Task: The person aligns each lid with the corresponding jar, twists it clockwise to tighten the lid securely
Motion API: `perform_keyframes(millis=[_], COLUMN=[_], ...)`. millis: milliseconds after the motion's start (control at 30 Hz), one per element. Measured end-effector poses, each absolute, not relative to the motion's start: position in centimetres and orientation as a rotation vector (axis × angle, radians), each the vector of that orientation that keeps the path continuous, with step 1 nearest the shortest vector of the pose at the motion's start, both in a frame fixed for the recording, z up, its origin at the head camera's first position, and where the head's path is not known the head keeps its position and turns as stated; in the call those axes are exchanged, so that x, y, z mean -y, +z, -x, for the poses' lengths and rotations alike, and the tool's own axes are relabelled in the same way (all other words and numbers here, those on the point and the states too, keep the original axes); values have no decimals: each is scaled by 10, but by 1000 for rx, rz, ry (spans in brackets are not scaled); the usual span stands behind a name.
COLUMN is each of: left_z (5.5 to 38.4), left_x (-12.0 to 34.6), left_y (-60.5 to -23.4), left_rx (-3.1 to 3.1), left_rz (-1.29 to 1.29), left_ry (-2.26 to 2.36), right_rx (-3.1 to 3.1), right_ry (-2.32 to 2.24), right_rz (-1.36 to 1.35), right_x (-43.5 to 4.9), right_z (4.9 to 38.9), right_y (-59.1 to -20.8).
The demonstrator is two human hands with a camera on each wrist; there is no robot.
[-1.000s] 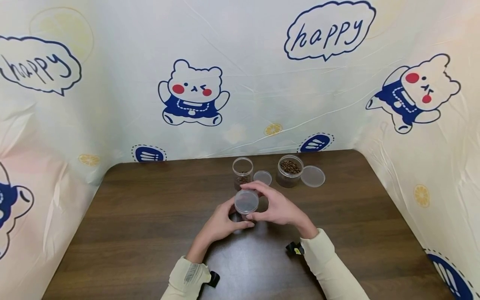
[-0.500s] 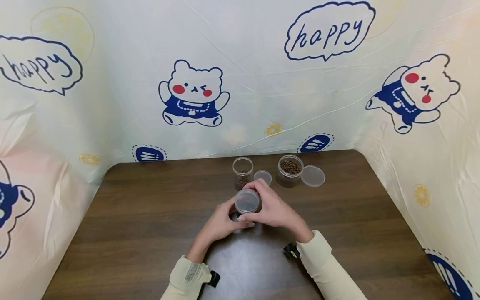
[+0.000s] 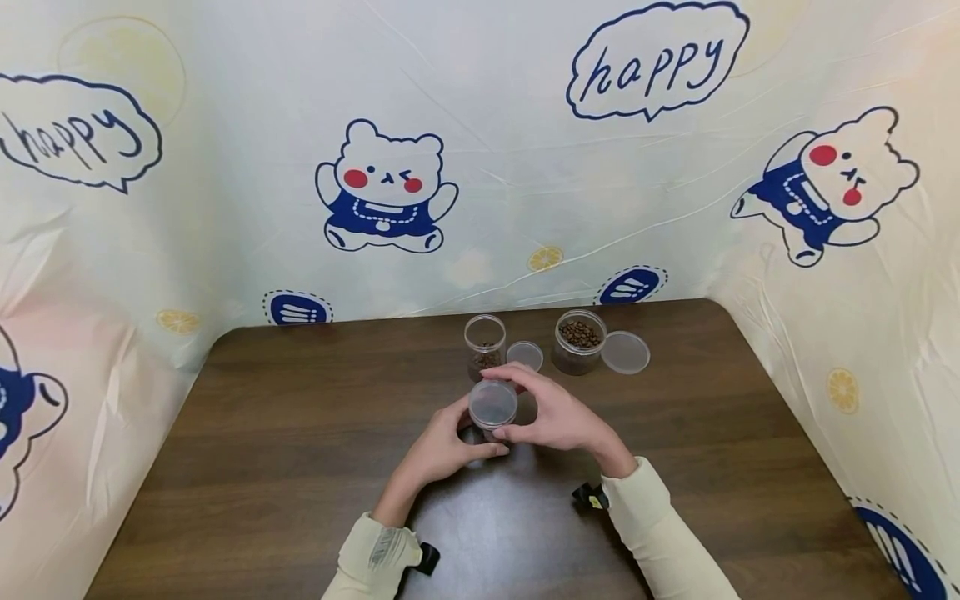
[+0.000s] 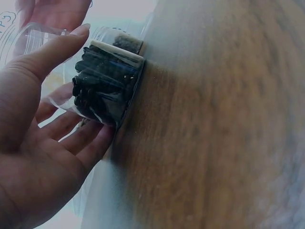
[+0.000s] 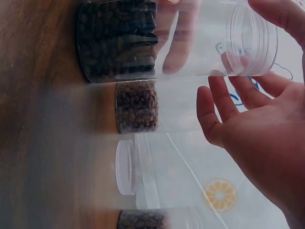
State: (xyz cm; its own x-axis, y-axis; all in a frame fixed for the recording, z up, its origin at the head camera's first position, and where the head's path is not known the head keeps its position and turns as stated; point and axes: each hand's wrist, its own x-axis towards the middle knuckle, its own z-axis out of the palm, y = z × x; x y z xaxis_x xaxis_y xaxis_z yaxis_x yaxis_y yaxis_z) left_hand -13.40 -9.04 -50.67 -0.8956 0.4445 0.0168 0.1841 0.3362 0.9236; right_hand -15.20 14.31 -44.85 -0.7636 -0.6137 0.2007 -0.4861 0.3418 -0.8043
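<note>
A clear plastic jar partly filled with dark beans (image 4: 105, 83) stands upright on the table before me. Its translucent lid (image 3: 492, 403) sits on the mouth. My left hand (image 3: 444, 448) grips the jar body low down, thumb on the near side and fingers behind. Up at the top, my right hand (image 3: 561, 412) holds the lid's edge between thumb and fingers. In the right wrist view the threaded neck (image 5: 240, 36) shows beside the right fingers, with the left fingers visible through the clear wall.
Behind the held jar stands an uncapped narrow jar (image 3: 486, 335) with brown beans, a small lid (image 3: 525, 356) beside it. Farther right is a wider uncapped jar (image 3: 577, 358) of beans, with a larger lid (image 3: 626, 352) lying against its side. A printed curtain (image 3: 510, 183) borders the wooden table (image 3: 300, 417).
My right hand turned inward around the lid half a second ago, its thumb shifting left, and is now back at its earlier angle. The left hand and jar have stayed in place.
</note>
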Motion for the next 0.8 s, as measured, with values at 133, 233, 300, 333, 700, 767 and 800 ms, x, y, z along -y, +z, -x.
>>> perform_keyframes(millis=[133, 233, 300, 333, 700, 767, 800], left_z=[135, 135, 135, 135, 135, 135, 135], left_x=[90, 90, 90, 91, 90, 90, 89], left_y=[-507, -507, -508, -508, -510, -510, -510], left_rx=[-2365, -2367, -2369, -2370, -2378, -2382, -2386], left_rz=[-563, -563, -562, -566, -576, -567, -565], left_ry=[1581, 1578, 1574, 1576, 1599, 1596, 1594], right_rx=[-2489, -2532, -2570, -2589, -2689, -2638, -2600], right_ry=[-1396, -1386, -1383, -1384, -1342, -1356, -1370], right_rz=[1003, 1017, 1023, 1018, 747, 808, 844], right_x=[-142, -140, -137, -136, -124, -129, -132], right_z=[152, 152, 151, 151, 143, 145, 146], right_y=[-449, -450, -451, -451, -452, -450, -449])
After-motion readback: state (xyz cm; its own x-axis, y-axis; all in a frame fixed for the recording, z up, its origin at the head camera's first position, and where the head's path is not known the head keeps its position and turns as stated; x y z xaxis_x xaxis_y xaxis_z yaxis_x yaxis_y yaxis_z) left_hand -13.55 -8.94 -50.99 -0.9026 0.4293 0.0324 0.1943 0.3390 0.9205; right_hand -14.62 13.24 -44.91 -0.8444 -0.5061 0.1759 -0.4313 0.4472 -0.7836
